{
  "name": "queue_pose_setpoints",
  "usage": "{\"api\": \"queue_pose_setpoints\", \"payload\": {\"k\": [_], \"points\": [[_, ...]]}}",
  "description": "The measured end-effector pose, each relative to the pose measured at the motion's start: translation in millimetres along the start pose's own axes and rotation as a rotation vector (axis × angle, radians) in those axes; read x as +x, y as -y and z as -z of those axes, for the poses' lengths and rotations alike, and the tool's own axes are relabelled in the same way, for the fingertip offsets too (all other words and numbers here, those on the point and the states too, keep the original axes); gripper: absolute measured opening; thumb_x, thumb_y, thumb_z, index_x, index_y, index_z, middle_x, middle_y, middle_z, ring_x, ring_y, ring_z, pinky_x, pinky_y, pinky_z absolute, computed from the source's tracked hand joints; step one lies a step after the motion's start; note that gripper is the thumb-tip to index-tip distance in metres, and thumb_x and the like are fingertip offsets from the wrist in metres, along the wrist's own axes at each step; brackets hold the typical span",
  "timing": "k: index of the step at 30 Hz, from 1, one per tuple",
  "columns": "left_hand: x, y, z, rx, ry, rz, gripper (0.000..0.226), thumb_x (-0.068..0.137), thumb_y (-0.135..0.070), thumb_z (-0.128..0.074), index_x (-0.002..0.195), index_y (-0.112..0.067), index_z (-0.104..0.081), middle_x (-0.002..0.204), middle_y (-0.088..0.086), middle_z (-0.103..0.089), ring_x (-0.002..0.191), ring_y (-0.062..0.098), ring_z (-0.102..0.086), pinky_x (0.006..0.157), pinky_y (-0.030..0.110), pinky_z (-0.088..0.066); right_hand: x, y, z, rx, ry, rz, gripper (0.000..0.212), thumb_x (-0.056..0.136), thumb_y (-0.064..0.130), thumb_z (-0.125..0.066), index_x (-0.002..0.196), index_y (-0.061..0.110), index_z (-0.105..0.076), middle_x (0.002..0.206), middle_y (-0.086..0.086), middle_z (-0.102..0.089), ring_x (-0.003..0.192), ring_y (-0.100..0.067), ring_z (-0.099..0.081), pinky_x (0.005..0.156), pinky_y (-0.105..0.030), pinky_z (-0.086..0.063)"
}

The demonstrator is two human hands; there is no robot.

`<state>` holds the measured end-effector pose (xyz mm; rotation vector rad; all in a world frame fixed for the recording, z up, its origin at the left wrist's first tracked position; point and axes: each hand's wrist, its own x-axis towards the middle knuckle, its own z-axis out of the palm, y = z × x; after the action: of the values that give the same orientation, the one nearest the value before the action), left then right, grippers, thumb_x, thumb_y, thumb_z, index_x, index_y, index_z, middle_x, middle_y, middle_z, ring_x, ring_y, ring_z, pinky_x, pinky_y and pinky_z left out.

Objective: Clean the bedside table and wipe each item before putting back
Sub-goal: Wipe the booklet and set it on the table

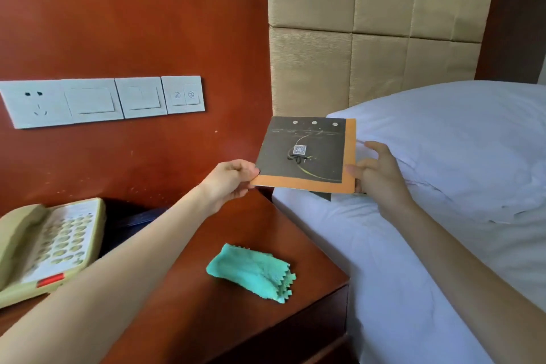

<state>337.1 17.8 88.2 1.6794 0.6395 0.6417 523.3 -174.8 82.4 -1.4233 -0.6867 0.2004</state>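
The reddish wooden counter (pixel 206 233) carries a cream telephone (pixel 47 248) at its left and a folded teal cloth (pixel 251 272) nearer its right edge, beside the white-sheeted bed (pixel 384 275).

The bedside table (pixel 224 248) is standing left of the bed (pixel 399 289), against the wall panel (pixel 133 23). A telephone (pixel 44 248) is sitting on its left side and a cloth (pixel 252 272) is lying near its right front. Both hands are holding 1 booklet (pixel 304 154) above the table's back right corner, the left hand (pixel 233 180) at its left corner, the right hand (pixel 381 174) at its right edge. A pillow (pixel 458 142) is lying behind the right hand. Switch plates (pixel 103 100) are sitting on the wall above the telephone.
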Motion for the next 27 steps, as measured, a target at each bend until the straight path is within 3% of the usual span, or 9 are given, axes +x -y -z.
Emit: {"api": "queue_pose_setpoints", "payload": {"k": [4,8,11,13,15,17,21,24,27], "points": [[-25,9,54,-0.144,0.076,-0.083,0.015,0.095,-0.013,-0.056,0.083,-0.018,-0.062,0.089,0.004,-0.063,0.091,0.015,-0.060,0.084,0.026,-0.048,-14,3,-43,0.078,0.117,0.023,0.020,0.088,-0.007,-0.058,0.093,0.012,-0.062,0.077,-0.001,-0.065,0.057,-0.007,-0.064,0.048,-0.024,-0.050],[-58,19,103,-0.318,0.080,-0.097,0.016,0.095,-0.007,-0.052,0.102,-0.016,-0.063,0.103,0.007,-0.071,0.090,0.014,-0.069,0.072,0.021,-0.055,-28,5,-86,0.082,0.247,0.031,0.019,0.090,-0.004,-0.057,0.103,0.010,-0.062,0.072,-0.002,-0.065,0.058,-0.011,-0.064,0.053,-0.028,-0.050],[-85,29,133,-0.341,0.078,-0.114,0.028,0.094,-0.009,-0.049,0.115,-0.022,-0.063,0.102,0.004,-0.071,0.085,0.014,-0.070,0.068,0.025,-0.056,-40,7,-119,0.038,0.319,0.053,0.021,0.092,0.002,-0.058,0.104,0.018,-0.063,0.080,-0.002,-0.069,0.077,-0.017,-0.067,0.063,-0.031,-0.051],[-103,39,146,-0.360,0.050,-0.124,0.024,0.091,-0.015,-0.055,0.112,-0.024,-0.063,0.104,0.002,-0.071,0.085,0.015,-0.070,0.065,0.028,-0.057,-51,7,-139,0.004,0.379,0.062,0.023,0.092,0.004,-0.057,0.100,0.026,-0.062,0.083,-0.002,-0.069,0.085,-0.019,-0.068,0.067,-0.032,-0.051],[-117,53,154,-0.338,-0.028,-0.154,0.026,0.084,-0.020,-0.063,0.108,-0.027,-0.059,0.110,0.000,-0.069,0.091,0.018,-0.070,0.068,0.036,-0.059,-62,7,-160,-0.033,0.436,0.075,0.022,0.091,0.005,-0.057,0.100,0.025,-0.061,0.082,-0.004,-0.069,0.085,-0.023,-0.068,0.068,-0.035,-0.051],[-128,67,160,-0.289,-0.134,-0.185,0.032,0.084,-0.018,-0.066,0.113,-0.028,-0.056,0.119,0.000,-0.068,0.103,0.023,-0.067,0.083,0.045,-0.055,-72,7,-178,-0.094,0.476,0.111,0.020,0.091,0.005,-0.058,0.099,0.023,-0.060,0.079,-0.005,-0.067,0.083,-0.025,-0.067,0.067,-0.037,-0.051],[-145,88,172,-0.180,-0.257,-0.255,0.038,0.093,-0.007,-0.058,0.124,-0.027,-0.050,0.122,-0.001,-0.067,0.108,0.019,-0.066,0.082,0.035,-0.056,-90,8,-201,-0.249,0.506,0.225,0.019,0.089,0.008,-0.060,0.095,0.025,-0.055,0.078,-0.006,-0.066,0.080,-0.023,-0.066,0.068,-0.041,-0.055],[-152,96,182,-0.015,-0.322,-0.328,0.038,0.093,-0.004,-0.057,0.121,-0.029,-0.050,0.120,-0.011,-0.066,0.113,0.009,-0.061,0.098,0.033,-0.047,-100,1,-208,-0.271,0.550,0.247,0.019,0.089,0.008,-0.060,0.094,0.025,-0.053,0.070,0.003,-0.062,0.069,-0.019,-0.066,0.055,-0.031,-0.052],[-156,101,188,0.005,-0.318,-0.338,0.039,0.093,-0.003,-0.057,0.122,-0.029,-0.051,0.121,-0.011,-0.065,0.116,0.010,-0.059,0.102,0.035,-0.044,-106,-7,-205,-0.290,0.601,0.227,0.015,0.090,0.017,-0.062,0.098,0.027,-0.053,0.074,0.006,-0.064,0.069,-0.016,-0.067,0.058,-0.026,-0.052]]}}
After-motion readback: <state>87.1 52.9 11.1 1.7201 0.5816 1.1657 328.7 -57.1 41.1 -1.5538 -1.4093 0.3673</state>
